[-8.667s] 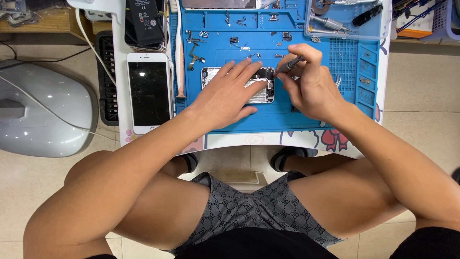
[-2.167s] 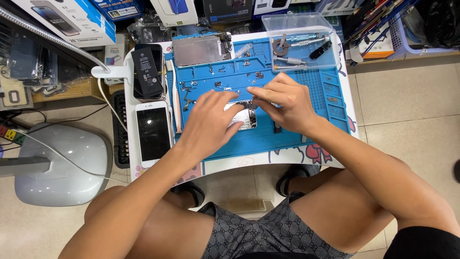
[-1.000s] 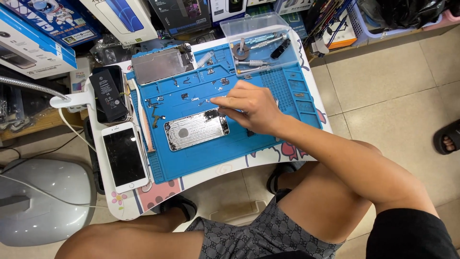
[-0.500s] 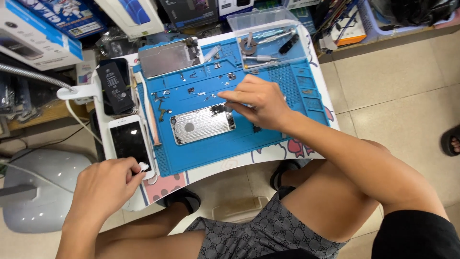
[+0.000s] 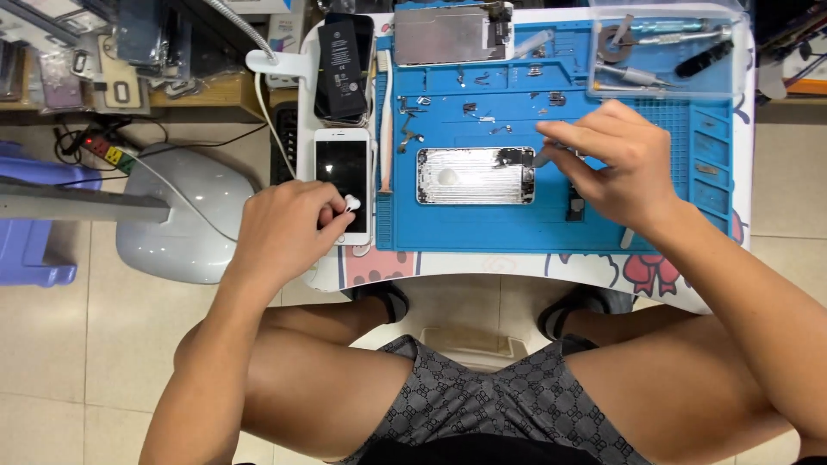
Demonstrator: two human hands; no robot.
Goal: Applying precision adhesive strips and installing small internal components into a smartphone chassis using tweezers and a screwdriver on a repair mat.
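- Pale floor tiles surround a small white worktop [image 5: 517, 267] set over the seated person's knees; a blue work mat [image 5: 482, 232] covers most of it.
- At the mat's middle lies an opened phone housing [image 5: 474, 176], silver and long side across, with a dark part at its right end.
- Right hand [image 5: 616, 164] sits just right of the housing, fingers curled together and pinching a thin tool [image 5: 544, 155] whose tip meets the housing's right end.
- Left hand [image 5: 289, 228] is at the worktop's left edge, thumb and forefinger pinching a small white piece [image 5: 351, 203] over the lower end of a white smartphone [image 5: 343, 172] beside the mat.
- Black battery [image 5: 342, 56] lies at the far left corner, above the smartphone.
- Metal plate [image 5: 448, 34] rests along the far edge.
- Clear tray [image 5: 663, 90] with tools fills the far right corner.
- Small screws and brackets [image 5: 469, 108] are scattered between plate and housing.
- White lamp base [image 5: 185, 215] stands on the floor, left of the worktop.
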